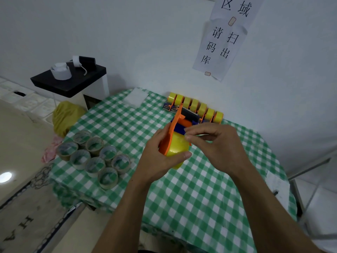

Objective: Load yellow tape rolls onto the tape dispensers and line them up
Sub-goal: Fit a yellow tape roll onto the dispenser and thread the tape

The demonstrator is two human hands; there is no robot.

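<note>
Above the green checked table (200, 189) my left hand (160, 159) grips an orange tape dispenser (173, 130) with a yellow tape roll (177, 148) mounted on it. My right hand (213, 141) pinches the tape's free end beside the dispenser's blue part. A row of several loaded dispensers with yellow rolls (196, 106) stands along the wall at the table's far side.
Several empty cardboard tape cores (94, 157) stand in a cluster on the table's left part. A yellow bag (65, 115) sits left of the table. A black shelf (69, 79) holds white rolls. Paper signs (220, 42) hang on the wall.
</note>
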